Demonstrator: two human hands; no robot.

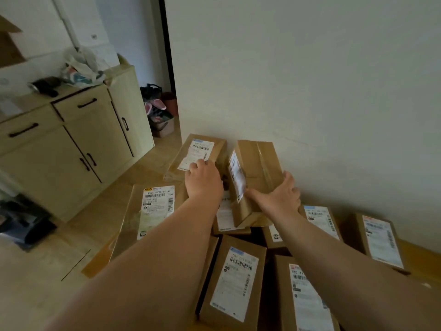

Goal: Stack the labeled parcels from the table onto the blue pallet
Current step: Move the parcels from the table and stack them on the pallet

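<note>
Several brown cardboard parcels with white shipping labels lie packed together below me by the wall. One taped parcel (256,173) is tilted up on edge, its label facing left. My right hand (278,195) grips its near right side, thumb on the label edge. My left hand (202,179) reaches between this parcel and the labeled parcel (198,154) behind it on the left, fingers curled over that parcel's edge. A large flat parcel (152,211) lies at the left. No blue pallet shows.
A beige cabinet (78,144) with black handles stands at the left, bags and clutter on top. A doorway with shoes and a box (158,113) lies beyond it. A white wall (310,80) runs close behind the parcels. Wooden floor (47,266) lies at lower left.
</note>
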